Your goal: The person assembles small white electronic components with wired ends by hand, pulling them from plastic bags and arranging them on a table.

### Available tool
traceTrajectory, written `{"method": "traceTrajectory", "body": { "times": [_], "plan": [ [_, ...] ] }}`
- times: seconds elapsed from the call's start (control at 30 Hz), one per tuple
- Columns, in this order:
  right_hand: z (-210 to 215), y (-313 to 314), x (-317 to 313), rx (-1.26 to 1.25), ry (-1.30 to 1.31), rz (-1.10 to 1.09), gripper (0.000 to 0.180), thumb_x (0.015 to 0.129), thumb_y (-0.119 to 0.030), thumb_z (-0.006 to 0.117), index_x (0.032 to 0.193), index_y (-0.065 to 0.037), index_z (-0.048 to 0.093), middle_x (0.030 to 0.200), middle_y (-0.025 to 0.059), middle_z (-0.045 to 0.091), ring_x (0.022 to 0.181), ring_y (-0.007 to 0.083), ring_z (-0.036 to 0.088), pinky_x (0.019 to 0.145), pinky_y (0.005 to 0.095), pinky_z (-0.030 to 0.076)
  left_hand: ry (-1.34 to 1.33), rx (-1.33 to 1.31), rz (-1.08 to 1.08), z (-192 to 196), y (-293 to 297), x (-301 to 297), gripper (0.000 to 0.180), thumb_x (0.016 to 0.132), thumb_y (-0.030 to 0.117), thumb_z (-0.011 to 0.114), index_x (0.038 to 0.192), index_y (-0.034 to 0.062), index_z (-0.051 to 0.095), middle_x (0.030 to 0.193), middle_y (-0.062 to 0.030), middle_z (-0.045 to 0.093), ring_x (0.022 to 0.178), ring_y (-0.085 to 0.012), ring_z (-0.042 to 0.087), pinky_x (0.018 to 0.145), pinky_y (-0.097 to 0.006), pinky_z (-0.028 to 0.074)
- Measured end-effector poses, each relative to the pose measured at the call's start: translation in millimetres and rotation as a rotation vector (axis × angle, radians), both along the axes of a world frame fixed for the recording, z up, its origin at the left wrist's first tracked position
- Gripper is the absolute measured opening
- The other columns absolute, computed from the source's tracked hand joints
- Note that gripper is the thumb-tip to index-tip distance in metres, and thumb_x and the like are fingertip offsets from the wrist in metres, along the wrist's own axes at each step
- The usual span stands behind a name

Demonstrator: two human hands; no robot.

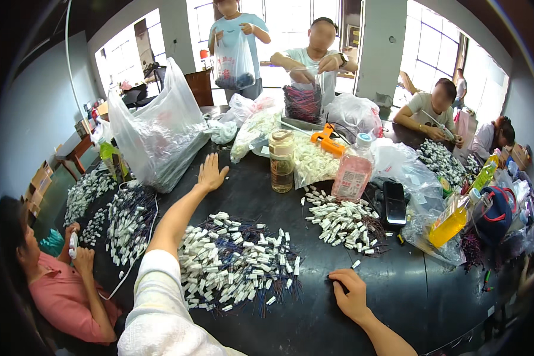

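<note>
My left hand (pixel 212 172) is stretched far forward over the black table, fingers spread, with nothing in it. It is nearest to a large, filled white plastic bag (pixel 160 127) and a clear bottle of brownish liquid (pixel 282 160). Beneath that forearm's right side lies a broad heap of small white connectors with dark wires (pixel 237 258). My right hand (pixel 351 295) rests on the table at the right, its fingers loosely bent and nothing visible between them. One loose white connector (pixel 355 264) lies just beyond its knuckles. A smaller connector pile (pixel 344 222) sits farther back.
An orange glue gun (pixel 328 141) lies on bagged pale pieces behind a pink-labelled bottle (pixel 353 169). A black phone (pixel 394 203), yellow liquid bottles (pixel 451 222) and a blue bag (pixel 495 213) crowd the right. A person in pink (pixel 65 285) works at the left; other people are across the table.
</note>
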State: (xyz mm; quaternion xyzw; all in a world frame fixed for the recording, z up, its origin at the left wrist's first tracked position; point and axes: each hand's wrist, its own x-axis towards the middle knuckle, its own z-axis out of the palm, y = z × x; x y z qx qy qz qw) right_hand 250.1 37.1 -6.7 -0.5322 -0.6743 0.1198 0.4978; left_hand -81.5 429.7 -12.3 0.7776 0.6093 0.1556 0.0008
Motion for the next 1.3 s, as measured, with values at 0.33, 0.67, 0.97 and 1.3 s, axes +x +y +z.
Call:
{"method": "traceTrajectory", "body": {
  "times": [0.33, 0.67, 0.97, 1.3],
  "plan": [
    [6, 6, 1, -0.050, -0.017, 0.016, 0.018, 0.066, 0.009, 0.056, 0.082, 0.001, 0.060, 0.087, 0.0122, 0.060, 0.080, 0.0270, 0.058, 0.070, 0.0325, 0.046, 0.043, -0.104, 0.089, -18, 1, -2, 0.061, 0.090, 0.045, 0.030, 0.136, 0.0055, 0.024, 0.143, -0.0127, 0.021, 0.134, -0.0257, 0.014, 0.105, -0.050, 0.012],
    [0, 6, 2, 0.008, 0.001, 0.024, 0.016, 0.065, 0.009, 0.056, 0.078, 0.001, 0.059, 0.084, 0.0107, 0.060, 0.079, 0.0264, 0.058, 0.069, 0.0325, 0.046, -0.328, 0.043, 0.037, -8, 21, -39, 0.033, 0.084, 0.027, 0.044, 0.099, 0.0041, 0.063, 0.098, -0.0169, 0.062, 0.093, -0.0291, 0.059, 0.081, -0.035, 0.044],
    [-1, 3, 5, 0.028, -0.009, 0.036, 0.014, 0.065, 0.009, 0.056, 0.076, 0.000, 0.060, 0.083, 0.0097, 0.060, 0.080, 0.0262, 0.057, 0.069, 0.0328, 0.046, -0.310, 0.158, 0.053, 78, -14, -56, 0.031, 0.071, 0.024, 0.058, 0.051, 0.0014, 0.063, 0.048, -0.0121, 0.058, 0.049, -0.0236, 0.060, 0.057, -0.034, 0.048],
    [-1, 4, 1, 0.056, -0.050, 0.061, 0.012, 0.065, 0.008, 0.057, 0.073, 0.000, 0.059, 0.081, 0.0087, 0.059, 0.079, 0.0265, 0.056, 0.067, 0.0333, 0.046, -0.207, 0.350, -0.104, 145, -23, -55, 0.018, 0.072, 0.015, 0.058, 0.080, 0.0001, 0.066, 0.079, -0.0185, 0.063, 0.073, -0.0277, 0.063, 0.068, -0.036, 0.048]
  ]
}}
